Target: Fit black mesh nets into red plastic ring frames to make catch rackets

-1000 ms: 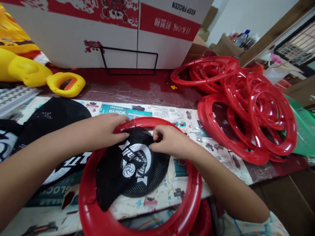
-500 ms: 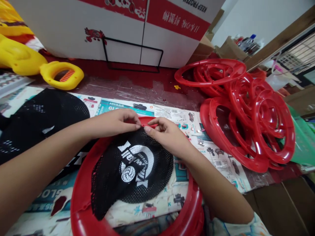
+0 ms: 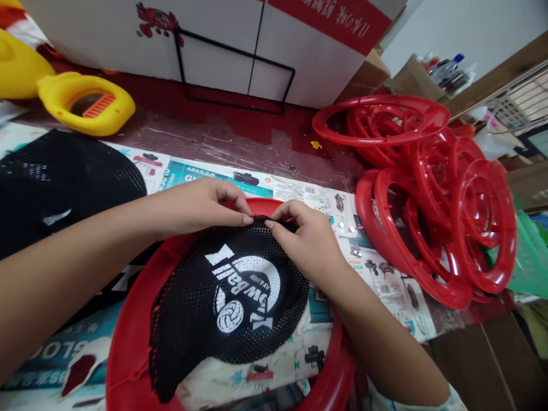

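A round black mesh net (image 3: 188, 319) with a white ball print lies partly across a red plastic ring (image 3: 128, 348). Its far edge meets the ring's far rim. My left hand (image 3: 205, 208) pinches that edge between thumb and fingers. Close beside it, my right hand (image 3: 302, 228) pinches the same edge from the right. The net's left edge rests over the ring's left side, while its near edge hangs loose inside the opening. At least one more red ring shows under this one at the lower right.
Red rings (image 3: 432, 217) are heaped at the right. More black mesh pieces (image 3: 68, 182) lie at left, near a yellow plastic handle (image 3: 88, 105). A black wire stand (image 3: 235, 51) stands before a white-and-red carton (image 3: 222, 17). Printed card sheets (image 3: 222, 177) cover the tabletop.
The view has shifted slightly. Black mesh edge now covers the red rim spot between my fingertips. Both hands stay at the ring's far rim.
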A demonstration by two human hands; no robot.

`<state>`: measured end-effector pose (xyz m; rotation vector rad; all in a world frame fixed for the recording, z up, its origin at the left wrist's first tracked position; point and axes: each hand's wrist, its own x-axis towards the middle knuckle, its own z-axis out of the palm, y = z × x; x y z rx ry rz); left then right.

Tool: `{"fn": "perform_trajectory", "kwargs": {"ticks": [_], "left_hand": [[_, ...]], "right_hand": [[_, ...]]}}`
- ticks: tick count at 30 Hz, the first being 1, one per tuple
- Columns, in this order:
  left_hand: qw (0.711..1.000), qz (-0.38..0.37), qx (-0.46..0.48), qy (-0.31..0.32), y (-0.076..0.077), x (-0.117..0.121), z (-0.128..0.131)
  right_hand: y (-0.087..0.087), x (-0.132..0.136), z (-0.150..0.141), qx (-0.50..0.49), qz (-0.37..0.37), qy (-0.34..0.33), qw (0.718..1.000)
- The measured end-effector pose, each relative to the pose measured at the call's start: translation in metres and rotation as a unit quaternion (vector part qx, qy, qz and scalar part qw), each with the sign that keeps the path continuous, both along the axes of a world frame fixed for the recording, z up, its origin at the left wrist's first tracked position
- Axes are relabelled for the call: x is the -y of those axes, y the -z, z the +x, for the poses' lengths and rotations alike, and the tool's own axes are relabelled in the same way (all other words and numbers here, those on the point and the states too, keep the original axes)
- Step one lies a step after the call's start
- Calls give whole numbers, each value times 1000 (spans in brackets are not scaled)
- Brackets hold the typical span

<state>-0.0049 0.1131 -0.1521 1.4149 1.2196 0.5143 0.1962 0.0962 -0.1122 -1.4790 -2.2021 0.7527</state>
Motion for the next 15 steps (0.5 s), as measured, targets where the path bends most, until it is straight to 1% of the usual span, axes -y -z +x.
{"fn": "perform_trajectory", "kwargs": {"ticks": [2,4,8,11,15], "left_hand": [[1000,-21,21,-4,-1,-1,0],[999,-27,29,-4,-2,-1,1],[999,-32,8,12,-4,-2,1],[999,-40,12,24,-5,-2,0],[999,-41,21,21,-4,-4,1]], "right_hand": [[2,0,1,-21,21,-20,999],[5,0,2,-35,49,-53,997],[8,-2,3,-26,86,-109,990],[10,-3,3,-6,96,-113,989],[12,-3,4,10,118,-118,986]]}}
